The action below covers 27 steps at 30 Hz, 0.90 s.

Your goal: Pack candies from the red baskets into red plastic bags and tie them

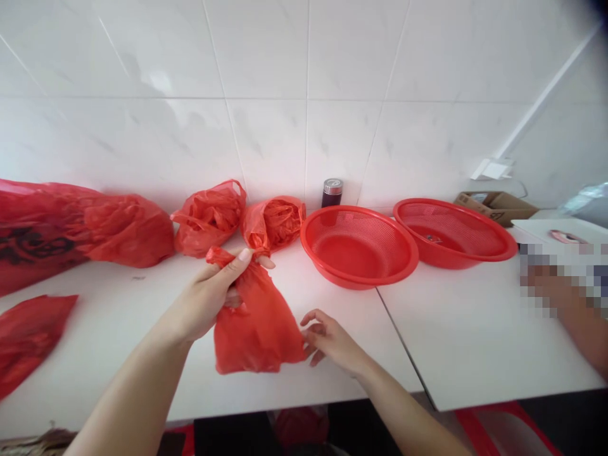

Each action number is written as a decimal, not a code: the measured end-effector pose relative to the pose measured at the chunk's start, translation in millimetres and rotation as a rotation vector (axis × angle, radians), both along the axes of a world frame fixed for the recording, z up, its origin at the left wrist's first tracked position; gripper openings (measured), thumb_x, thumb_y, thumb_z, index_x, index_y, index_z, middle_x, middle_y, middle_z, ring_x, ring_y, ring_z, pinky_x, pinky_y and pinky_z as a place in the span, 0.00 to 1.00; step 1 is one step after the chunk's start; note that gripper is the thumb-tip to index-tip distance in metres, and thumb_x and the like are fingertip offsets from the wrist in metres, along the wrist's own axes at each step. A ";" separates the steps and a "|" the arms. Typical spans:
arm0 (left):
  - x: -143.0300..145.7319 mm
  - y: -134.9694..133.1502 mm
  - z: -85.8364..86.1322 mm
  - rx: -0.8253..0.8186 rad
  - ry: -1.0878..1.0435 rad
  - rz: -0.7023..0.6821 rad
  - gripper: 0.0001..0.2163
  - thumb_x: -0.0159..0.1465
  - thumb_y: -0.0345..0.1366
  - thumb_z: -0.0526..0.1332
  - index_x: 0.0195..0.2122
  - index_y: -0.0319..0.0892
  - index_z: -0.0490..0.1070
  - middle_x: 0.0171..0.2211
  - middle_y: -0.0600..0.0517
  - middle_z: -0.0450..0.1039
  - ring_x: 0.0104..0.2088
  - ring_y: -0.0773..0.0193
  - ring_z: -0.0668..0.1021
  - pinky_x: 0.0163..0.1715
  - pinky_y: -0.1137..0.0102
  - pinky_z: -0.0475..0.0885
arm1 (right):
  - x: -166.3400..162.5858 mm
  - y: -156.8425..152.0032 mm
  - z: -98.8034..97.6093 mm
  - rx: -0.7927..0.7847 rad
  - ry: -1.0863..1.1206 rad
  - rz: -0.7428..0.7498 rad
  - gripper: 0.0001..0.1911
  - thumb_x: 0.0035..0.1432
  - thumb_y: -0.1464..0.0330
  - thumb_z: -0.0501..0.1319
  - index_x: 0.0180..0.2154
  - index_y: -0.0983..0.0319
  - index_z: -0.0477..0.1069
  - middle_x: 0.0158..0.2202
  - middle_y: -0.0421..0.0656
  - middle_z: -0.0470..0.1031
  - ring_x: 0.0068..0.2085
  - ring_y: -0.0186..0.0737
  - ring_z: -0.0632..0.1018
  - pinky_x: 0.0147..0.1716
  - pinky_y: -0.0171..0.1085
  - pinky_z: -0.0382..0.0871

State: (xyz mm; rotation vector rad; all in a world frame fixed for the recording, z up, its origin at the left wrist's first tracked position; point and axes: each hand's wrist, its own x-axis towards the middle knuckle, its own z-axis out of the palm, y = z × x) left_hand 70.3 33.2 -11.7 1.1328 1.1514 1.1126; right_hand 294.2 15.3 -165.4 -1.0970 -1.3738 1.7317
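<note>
Hands grip crinkly plastic bag

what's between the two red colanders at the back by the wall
Nothing. In the head view the left colander and right colander sit rim to rim; the dark flask stands behind the left one.

Worktop, against wall: large bag far left; two bunched bags centre rear; bag in front, between left hand and right hand. Right of these, two baskets side by side; flask, possibly a cup, behind.
</note>
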 end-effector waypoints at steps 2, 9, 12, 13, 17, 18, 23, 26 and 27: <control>-3.4 -3.5 -5.5 -0.015 0.005 0.042 0.18 0.55 0.48 0.65 0.41 0.41 0.78 0.15 0.58 0.57 0.14 0.70 0.60 0.14 0.73 0.61 | -8.0 -1.8 -12.4 -0.037 0.062 0.008 0.16 0.52 0.57 0.65 0.35 0.59 0.64 0.28 0.37 0.71 0.28 0.37 0.77 0.25 0.34 0.70; -44.0 -33.5 -38.6 -0.021 -0.101 0.279 0.19 0.46 0.51 0.70 0.34 0.43 0.79 0.23 0.51 0.74 0.19 0.66 0.72 0.17 0.74 0.67 | -37.8 -6.5 -14.2 0.330 -0.163 -0.041 0.08 0.58 0.65 0.60 0.39 0.58 0.75 0.39 0.41 0.76 0.37 0.37 0.76 0.38 0.36 0.70; -60.8 -48.6 -59.7 0.004 -0.204 0.421 0.17 0.43 0.51 0.72 0.28 0.43 0.79 0.24 0.53 0.75 0.22 0.64 0.74 0.19 0.74 0.69 | -50.7 -10.1 -21.8 0.387 -0.284 -0.022 0.11 0.55 0.66 0.62 0.42 0.56 0.75 0.41 0.41 0.76 0.38 0.37 0.76 0.40 0.37 0.69; -63.7 -51.9 -67.9 -0.004 -0.235 0.451 0.17 0.44 0.50 0.72 0.26 0.43 0.78 0.24 0.53 0.75 0.22 0.64 0.74 0.20 0.73 0.70 | -54.1 -10.9 -24.0 0.410 -0.344 -0.003 0.12 0.54 0.66 0.64 0.42 0.55 0.75 0.41 0.41 0.76 0.37 0.38 0.76 0.40 0.37 0.69; -63.1 -51.5 -106.9 -0.129 -0.329 0.493 0.15 0.50 0.49 0.69 0.27 0.41 0.76 0.25 0.53 0.76 0.25 0.65 0.76 0.25 0.75 0.71 | -60.3 -12.0 -28.2 0.548 -0.524 0.069 0.09 0.50 0.71 0.64 0.36 0.56 0.75 0.35 0.40 0.74 0.37 0.39 0.75 0.39 0.37 0.68; -61.3 -48.9 -117.4 -0.159 -0.317 0.500 0.15 0.51 0.48 0.69 0.29 0.41 0.77 0.26 0.53 0.77 0.26 0.65 0.76 0.27 0.75 0.71 | -59.7 -11.6 -28.9 0.570 -0.525 0.063 0.08 0.50 0.74 0.61 0.33 0.57 0.74 0.34 0.39 0.73 0.36 0.39 0.75 0.38 0.37 0.68; -58.5 -36.7 -161.8 -0.268 0.002 0.535 0.23 0.55 0.54 0.63 0.42 0.40 0.77 0.33 0.49 0.79 0.36 0.57 0.79 0.36 0.69 0.71 | -39.1 -3.3 -38.1 0.399 -0.255 -0.100 0.05 0.51 0.75 0.56 0.31 0.59 0.66 0.31 0.39 0.73 0.32 0.36 0.76 0.32 0.34 0.70; -61.9 -34.7 -176.8 -0.234 0.136 0.562 0.26 0.56 0.57 0.61 0.46 0.40 0.76 0.36 0.47 0.79 0.41 0.53 0.78 0.41 0.65 0.70 | -19.1 4.7 -43.9 0.197 -0.120 -0.231 0.02 0.55 0.70 0.55 0.31 0.59 0.60 0.32 0.40 0.73 0.30 0.37 0.78 0.24 0.33 0.70; -62.7 -35.0 -179.8 -0.218 0.137 0.558 0.26 0.56 0.57 0.60 0.45 0.40 0.76 0.36 0.47 0.79 0.42 0.53 0.78 0.43 0.64 0.70 | -14.5 6.8 -44.5 0.168 -0.111 -0.260 0.03 0.56 0.68 0.55 0.31 0.58 0.59 0.34 0.40 0.73 0.30 0.37 0.78 0.22 0.33 0.70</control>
